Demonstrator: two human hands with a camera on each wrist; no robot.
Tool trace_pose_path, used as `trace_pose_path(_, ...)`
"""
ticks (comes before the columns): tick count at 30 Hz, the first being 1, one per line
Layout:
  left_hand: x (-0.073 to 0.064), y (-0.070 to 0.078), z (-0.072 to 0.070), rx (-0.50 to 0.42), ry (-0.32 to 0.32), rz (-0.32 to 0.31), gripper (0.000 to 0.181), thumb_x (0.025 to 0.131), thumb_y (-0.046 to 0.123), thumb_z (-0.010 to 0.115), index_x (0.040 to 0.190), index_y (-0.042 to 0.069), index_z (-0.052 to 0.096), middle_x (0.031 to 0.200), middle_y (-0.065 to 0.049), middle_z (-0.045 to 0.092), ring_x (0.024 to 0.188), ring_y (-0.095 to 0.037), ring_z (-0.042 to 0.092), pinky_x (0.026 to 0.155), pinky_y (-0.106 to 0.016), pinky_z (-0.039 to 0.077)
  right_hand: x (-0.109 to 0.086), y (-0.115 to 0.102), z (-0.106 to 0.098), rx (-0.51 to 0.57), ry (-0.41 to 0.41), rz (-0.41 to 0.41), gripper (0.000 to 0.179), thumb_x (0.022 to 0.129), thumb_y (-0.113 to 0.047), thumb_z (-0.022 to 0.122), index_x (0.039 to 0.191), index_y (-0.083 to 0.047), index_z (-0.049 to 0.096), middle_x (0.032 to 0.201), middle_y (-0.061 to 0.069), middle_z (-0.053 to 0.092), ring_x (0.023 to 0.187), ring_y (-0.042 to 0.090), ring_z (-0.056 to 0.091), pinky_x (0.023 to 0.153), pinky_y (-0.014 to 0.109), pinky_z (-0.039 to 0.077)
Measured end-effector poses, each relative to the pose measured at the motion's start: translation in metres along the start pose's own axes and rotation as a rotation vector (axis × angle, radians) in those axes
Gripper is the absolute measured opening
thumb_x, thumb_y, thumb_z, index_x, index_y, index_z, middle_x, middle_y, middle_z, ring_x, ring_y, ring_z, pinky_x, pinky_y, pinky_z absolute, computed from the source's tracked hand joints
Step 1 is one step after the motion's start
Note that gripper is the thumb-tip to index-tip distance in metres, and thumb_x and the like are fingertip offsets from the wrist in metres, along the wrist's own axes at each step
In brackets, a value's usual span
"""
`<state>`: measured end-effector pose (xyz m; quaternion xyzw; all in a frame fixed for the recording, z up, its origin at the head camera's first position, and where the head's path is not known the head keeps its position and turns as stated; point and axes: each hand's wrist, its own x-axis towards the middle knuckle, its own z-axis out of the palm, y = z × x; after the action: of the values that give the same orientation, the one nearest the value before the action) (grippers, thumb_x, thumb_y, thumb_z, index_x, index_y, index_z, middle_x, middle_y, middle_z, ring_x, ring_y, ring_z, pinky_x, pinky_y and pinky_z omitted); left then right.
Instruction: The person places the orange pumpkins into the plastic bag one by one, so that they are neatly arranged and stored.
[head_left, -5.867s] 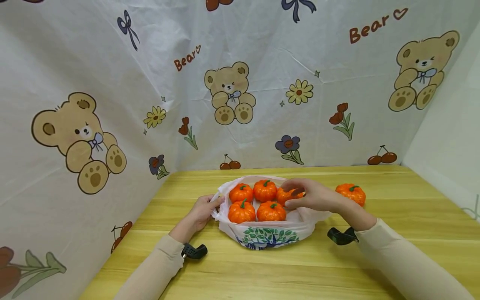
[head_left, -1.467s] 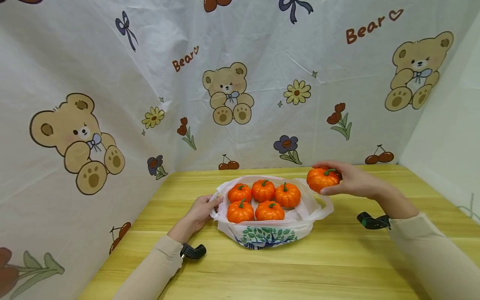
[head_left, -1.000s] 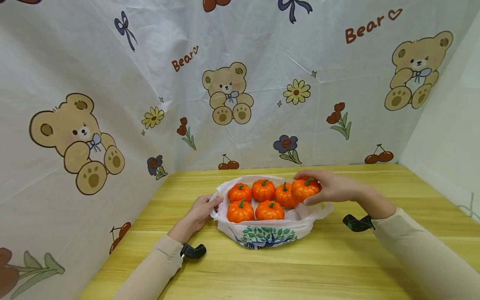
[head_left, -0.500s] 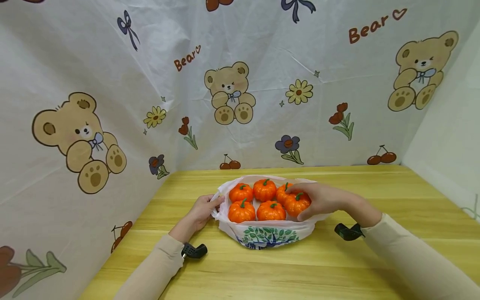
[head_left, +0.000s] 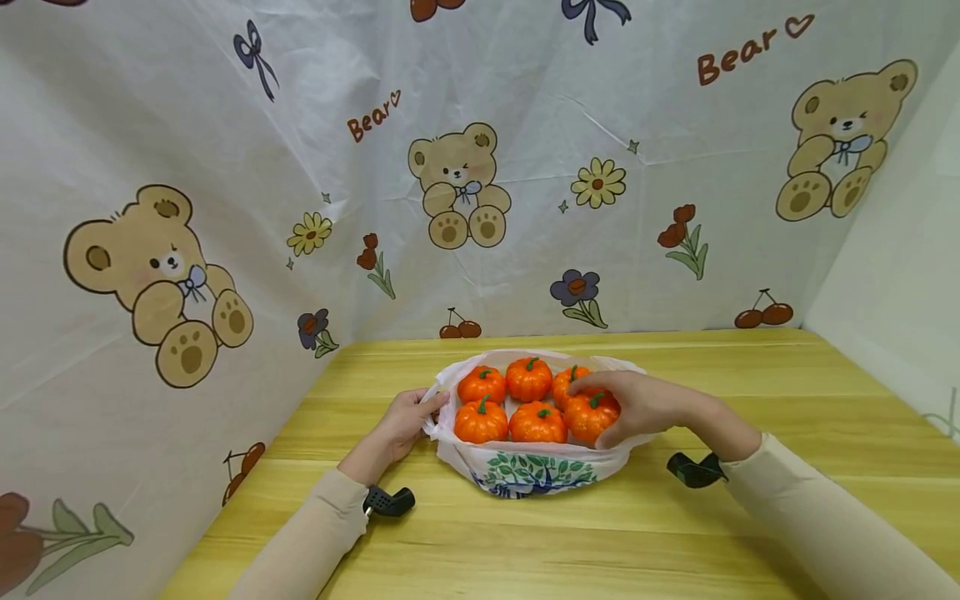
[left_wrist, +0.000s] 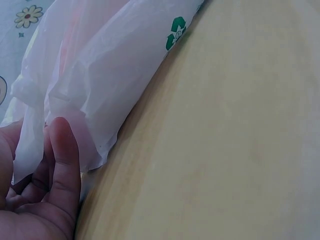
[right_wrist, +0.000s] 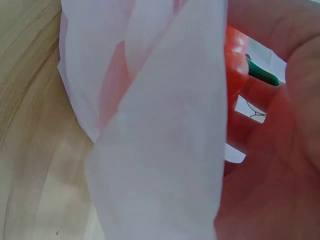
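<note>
A white plastic bag (head_left: pixel 465 454) with a green and blue tree print lies with its mouth spread wide. Several small orange toy pumpkins (head_left: pixel 528 379) with green stems sit inside it in two rows. My left hand (head_left: pixel 402 425) pinches the bag's left edge between thumb and fingers; in the left wrist view the thin plastic (left_wrist: pixel 120 65) runs between them. My right hand (head_left: pixel 641 404) reaches into the right end and holds the front-right pumpkin (head_left: pixel 587 421), thumb at its near side. In the right wrist view the bag's side hides most of that pumpkin (right_wrist: pixel 236 65).
The bag stands on a yellow wood-grain table (head_left: pixel 487 554). Behind and to the left hangs a pale sheet (head_left: pixel 525 275) printed with bears and flowers. A white wall (head_left: pixel 892 292) closes off the right side. Each wrist carries a black camera mount (head_left: pixel 696 471).
A pumpkin that lay on the table right of the bag has been carried by my right hand over the rim and down into the bag's front-right corner. My left hand keeps its place.
</note>
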<state>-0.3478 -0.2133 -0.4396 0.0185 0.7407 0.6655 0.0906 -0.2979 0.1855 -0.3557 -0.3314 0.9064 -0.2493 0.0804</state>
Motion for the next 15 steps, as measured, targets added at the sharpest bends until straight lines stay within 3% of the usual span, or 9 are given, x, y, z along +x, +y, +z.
trace_pose_path(6, -0.0011, 0.0004, 0.0002, -0.007, -0.001, -0.009, 0.03, 0.102, 0.032, 0.067, 0.101, 0.002, 0.066, 0.083, -0.002, 0.06, 0.076, -0.013, 0.063, 0.067, -0.024, 0.056, -0.0022, 0.0023, 0.0022, 0.017, 0.004, 0.005, 0.074, 0.074, -0.025, 0.094, 0.139, -0.02, 0.06, 0.147, 0.01, 0.054, 0.13, 0.035, 0.049, 0.111, 0.064, 0.04)
trace_pose_path(15, -0.0012, 0.0022, 0.0004, 0.004, 0.0, -0.01, 0.033, 0.103, 0.032, 0.066, 0.11, 0.0, 0.067, 0.087, -0.002, 0.063, 0.079, -0.012, 0.064, 0.071, -0.025, 0.057, -0.0018, 0.005, 0.0032, 0.042, -0.013, 0.007, 0.069, 0.072, -0.028, 0.096, 0.128, -0.019, 0.056, 0.133, 0.006, 0.058, 0.12, 0.028, 0.052, 0.106, 0.053, 0.044)
